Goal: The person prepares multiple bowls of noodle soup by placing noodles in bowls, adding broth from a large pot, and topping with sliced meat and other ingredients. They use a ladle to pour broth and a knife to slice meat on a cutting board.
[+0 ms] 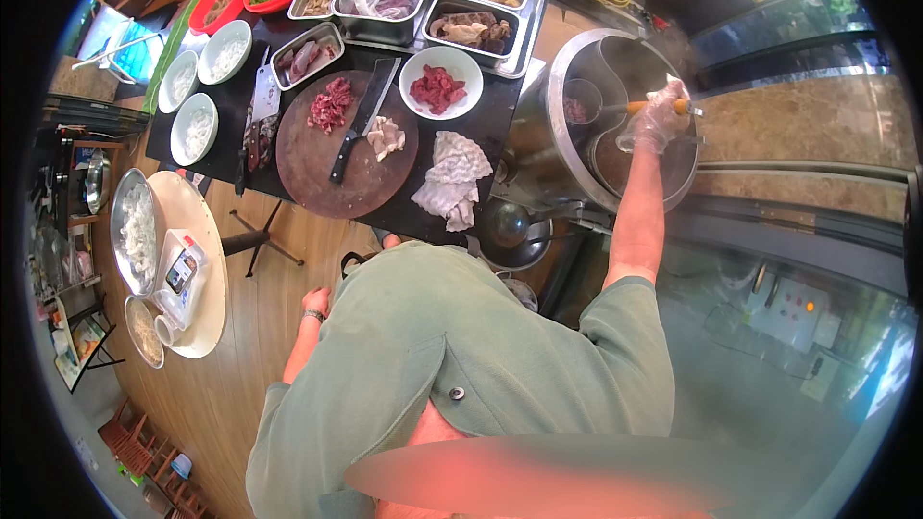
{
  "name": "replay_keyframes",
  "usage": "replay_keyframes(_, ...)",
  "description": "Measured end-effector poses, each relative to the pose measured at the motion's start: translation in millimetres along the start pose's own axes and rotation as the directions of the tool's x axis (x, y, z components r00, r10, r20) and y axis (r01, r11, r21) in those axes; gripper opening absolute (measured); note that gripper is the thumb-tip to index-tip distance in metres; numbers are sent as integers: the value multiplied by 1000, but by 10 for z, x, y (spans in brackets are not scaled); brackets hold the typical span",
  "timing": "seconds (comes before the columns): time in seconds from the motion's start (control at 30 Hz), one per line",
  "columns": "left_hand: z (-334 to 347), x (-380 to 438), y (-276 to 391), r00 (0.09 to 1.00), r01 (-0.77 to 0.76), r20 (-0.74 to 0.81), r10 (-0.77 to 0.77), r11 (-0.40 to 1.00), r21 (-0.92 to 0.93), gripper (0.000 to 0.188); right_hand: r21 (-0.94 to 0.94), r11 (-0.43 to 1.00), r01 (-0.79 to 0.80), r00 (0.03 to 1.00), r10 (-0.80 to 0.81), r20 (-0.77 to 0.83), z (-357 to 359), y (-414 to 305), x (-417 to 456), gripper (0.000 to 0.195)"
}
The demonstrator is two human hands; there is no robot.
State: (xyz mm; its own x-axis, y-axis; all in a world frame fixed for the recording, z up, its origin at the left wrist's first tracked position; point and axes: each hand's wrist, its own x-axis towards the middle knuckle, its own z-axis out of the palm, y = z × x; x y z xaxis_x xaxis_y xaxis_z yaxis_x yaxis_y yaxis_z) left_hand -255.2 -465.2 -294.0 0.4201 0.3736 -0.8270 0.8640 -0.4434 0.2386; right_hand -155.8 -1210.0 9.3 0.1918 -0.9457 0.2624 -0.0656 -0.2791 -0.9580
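Note:
My right hand (657,119), in a clear plastic glove, grips the wooden handle of a strainer (581,102) over a large steel pot (566,131). The strainer's round basket sits inside the pot with reddish meat in it. A curved metal divider (611,72) splits the pot, and steam rises at its far side. Low at my left side hangs my left hand (316,301), partly hidden by my shirt; whether it is open or closed is unclear. On the table's near edge, beside the pot, lies a crumpled grey-white cloth (453,176).
A round chopping board (303,180) bears chopped red meat, pale slices and a cleaver (375,97). Behind it stand a white bowl of red meat (441,83) and several steel trays (472,27). White bowls of noodles (195,130) line the left. A wok (515,238) sits below the pot.

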Motion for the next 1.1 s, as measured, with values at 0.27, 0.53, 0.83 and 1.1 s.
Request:
replay_keyframes(0.27, 73, 635, -566, 992, -82, -86, 89, 993, 83, 69, -86, 995, 42, 999, -42, -2, -54, 181, 31, 38)
replay_keyframes(0.53, 104, 622, -549, 999, -40, 11, 40, 996, 77, 71, -21, 998, 54, 994, -52, 96, -79, 343, 175, 35)
replay_keyframes(0.83, -31, 587, -534, 968, -248, 113, 223, 912, 328, 69, -62, 998, 11, 1000, -12, -10, -123, -954, 204, 32)
replay_keyframes(1.1, -11, 538, -449, 973, -224, 113, 199, 931, 290, 69, 366, 922, 126, 991, -104, -79, -206, -1996, 457, 11)
